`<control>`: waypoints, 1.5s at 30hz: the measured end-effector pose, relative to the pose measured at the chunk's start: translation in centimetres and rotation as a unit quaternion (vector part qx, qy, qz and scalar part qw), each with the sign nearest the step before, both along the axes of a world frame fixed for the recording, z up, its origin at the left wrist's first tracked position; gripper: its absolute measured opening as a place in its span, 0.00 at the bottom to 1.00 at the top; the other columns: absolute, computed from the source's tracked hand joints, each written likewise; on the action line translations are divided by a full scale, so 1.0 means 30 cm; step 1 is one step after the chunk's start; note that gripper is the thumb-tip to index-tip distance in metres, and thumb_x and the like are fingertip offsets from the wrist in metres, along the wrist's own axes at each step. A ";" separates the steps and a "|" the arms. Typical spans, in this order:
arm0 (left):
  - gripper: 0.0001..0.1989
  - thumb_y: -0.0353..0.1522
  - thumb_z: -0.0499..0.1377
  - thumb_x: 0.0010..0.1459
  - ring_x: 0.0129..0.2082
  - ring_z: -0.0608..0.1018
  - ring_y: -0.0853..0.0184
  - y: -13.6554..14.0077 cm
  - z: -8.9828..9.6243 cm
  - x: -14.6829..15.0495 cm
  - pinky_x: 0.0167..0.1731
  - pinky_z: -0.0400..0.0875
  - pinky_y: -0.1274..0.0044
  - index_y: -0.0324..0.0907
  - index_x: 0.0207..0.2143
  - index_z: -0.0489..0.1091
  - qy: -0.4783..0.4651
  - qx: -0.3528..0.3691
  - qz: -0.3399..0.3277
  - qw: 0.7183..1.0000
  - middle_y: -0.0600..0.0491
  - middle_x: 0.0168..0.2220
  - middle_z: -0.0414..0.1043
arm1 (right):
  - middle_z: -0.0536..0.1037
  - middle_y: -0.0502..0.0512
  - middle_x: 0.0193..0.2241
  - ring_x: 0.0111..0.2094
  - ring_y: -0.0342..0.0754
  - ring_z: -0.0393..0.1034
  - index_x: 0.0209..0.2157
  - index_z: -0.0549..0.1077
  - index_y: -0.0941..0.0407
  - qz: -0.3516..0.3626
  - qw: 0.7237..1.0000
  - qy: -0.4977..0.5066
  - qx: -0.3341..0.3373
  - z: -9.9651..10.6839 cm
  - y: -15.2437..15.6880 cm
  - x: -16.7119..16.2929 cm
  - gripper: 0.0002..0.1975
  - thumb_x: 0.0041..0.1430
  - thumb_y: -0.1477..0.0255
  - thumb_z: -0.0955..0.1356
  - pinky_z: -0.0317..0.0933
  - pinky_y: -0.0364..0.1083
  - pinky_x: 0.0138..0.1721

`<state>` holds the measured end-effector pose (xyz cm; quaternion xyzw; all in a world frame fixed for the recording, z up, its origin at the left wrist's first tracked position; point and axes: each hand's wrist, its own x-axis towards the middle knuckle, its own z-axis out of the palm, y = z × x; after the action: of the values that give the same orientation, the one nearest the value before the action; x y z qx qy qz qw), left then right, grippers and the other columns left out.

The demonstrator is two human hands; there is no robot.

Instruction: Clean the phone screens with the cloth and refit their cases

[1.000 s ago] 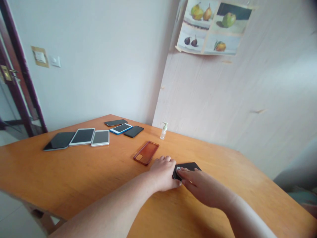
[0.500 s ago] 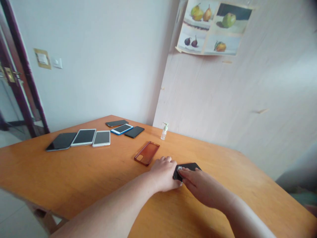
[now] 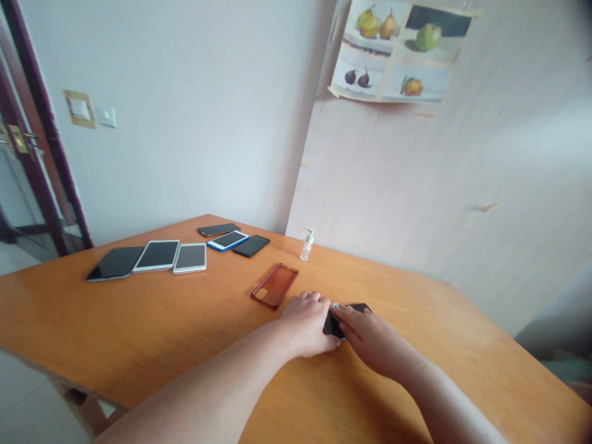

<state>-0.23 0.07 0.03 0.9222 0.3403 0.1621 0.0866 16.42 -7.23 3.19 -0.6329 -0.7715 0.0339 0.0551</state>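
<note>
A black phone (image 3: 333,325) lies flat on the wooden table, partly covered by both hands. My left hand (image 3: 306,324) grips its left end, thumb at the near edge and fingers at the far edge. My right hand (image 3: 363,330) lies over the phone with its fingers pressing a small white wad (image 3: 335,305), like tissue or cloth, onto the surface near the far left corner. Just beyond my left hand rests a reddish-brown translucent phone case (image 3: 276,285) with a camera cutout.
A small clear pump bottle (image 3: 306,245) stands near the wall. To the left lie a dark tablet (image 3: 115,264), a white tablet (image 3: 156,255), a smaller white device (image 3: 190,258), a blue-edged phone (image 3: 228,240) and two dark phones (image 3: 251,246). The table (image 3: 222,308) has its left edge above the floor.
My right hand has slid the white wad a little toward the phone's far edge. My left hand keeps its hold, and the phone stays in place.
</note>
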 end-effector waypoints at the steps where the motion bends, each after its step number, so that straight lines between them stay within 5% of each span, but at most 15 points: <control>1: 0.26 0.50 0.60 0.47 0.47 0.72 0.53 0.001 -0.003 0.001 0.45 0.68 0.65 0.44 0.43 0.65 -0.002 0.002 0.001 1.000 0.45 0.45 0.69 | 0.74 0.56 0.53 0.53 0.52 0.69 0.55 0.69 0.51 0.020 1.000 0.013 -0.001 0.000 -0.001 -0.015 0.20 0.65 0.72 0.57 0.60 0.49 0.52; 4: 0.26 0.49 0.60 0.47 0.47 0.72 0.53 0.003 -0.007 0.003 0.45 0.67 0.65 0.44 0.44 0.64 -0.007 0.005 0.003 1.000 0.44 0.46 0.69 | 0.73 0.53 0.55 0.55 0.51 0.67 0.57 0.67 0.47 0.030 0.999 0.025 -0.003 -0.010 0.007 -0.011 0.21 0.65 0.71 0.57 0.58 0.50 0.55; 10: 0.27 0.48 0.61 0.45 0.45 0.72 0.53 0.001 -0.002 0.004 0.43 0.69 0.66 0.42 0.43 0.65 -0.013 0.012 -0.002 1.000 0.44 0.44 0.70 | 0.70 0.58 0.58 0.57 0.53 0.65 0.60 0.65 0.52 -0.090 0.996 -0.022 0.008 -0.049 0.034 0.084 0.22 0.66 0.71 0.57 0.55 0.54 0.58; 18: 0.26 0.49 0.60 0.46 0.45 0.72 0.53 0.001 -0.009 0.006 0.44 0.69 0.65 0.43 0.43 0.65 -0.014 0.012 0.001 1.000 0.44 0.45 0.70 | 0.68 0.54 0.59 0.61 0.52 0.60 0.60 0.64 0.47 0.048 0.998 0.047 -0.009 -0.037 0.019 0.000 0.22 0.66 0.68 0.57 0.53 0.54 0.60; 26: 0.26 0.49 0.61 0.45 0.45 0.73 0.54 0.001 -0.006 0.005 0.43 0.69 0.66 0.43 0.42 0.65 -0.009 0.010 0.002 1.000 0.45 0.43 0.70 | 0.69 0.59 0.59 0.59 0.55 0.62 0.60 0.64 0.51 -0.101 0.995 -0.023 -0.002 -0.064 0.046 0.092 0.23 0.67 0.66 0.55 0.54 0.58 0.57; 34: 0.27 0.50 0.60 0.47 0.47 0.72 0.53 0.004 -0.011 0.004 0.44 0.67 0.66 0.44 0.45 0.65 -0.013 0.003 -0.004 1.000 0.45 0.45 0.69 | 0.66 0.57 0.61 0.62 0.53 0.58 0.61 0.62 0.50 0.023 0.999 0.024 -0.020 -0.038 0.015 0.008 0.23 0.67 0.67 0.57 0.51 0.54 0.60; 41: 0.25 0.50 0.61 0.45 0.44 0.73 0.54 0.002 -0.007 0.007 0.42 0.69 0.66 0.44 0.39 0.66 -0.007 0.011 0.002 1.000 0.45 0.43 0.69 | 0.70 0.63 0.57 0.57 0.55 0.65 0.59 0.65 0.57 -0.095 0.995 -0.030 -0.023 -0.053 0.039 0.099 0.23 0.66 0.65 0.57 0.57 0.53 0.56; 45: 0.25 0.51 0.60 0.46 0.44 0.73 0.53 0.000 -0.001 0.004 0.42 0.69 0.65 0.44 0.39 0.67 -0.007 0.011 0.002 1.000 0.45 0.43 0.69 | 0.71 0.67 0.55 0.55 0.56 0.67 0.58 0.65 0.59 -0.073 0.996 -0.038 -0.020 -0.036 0.016 0.057 0.23 0.65 0.66 0.59 0.57 0.52 0.54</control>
<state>-0.10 0.06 0.00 0.9211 0.3402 0.1721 0.0784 18.14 -6.74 2.10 -0.6891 -0.7242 0.0214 0.0157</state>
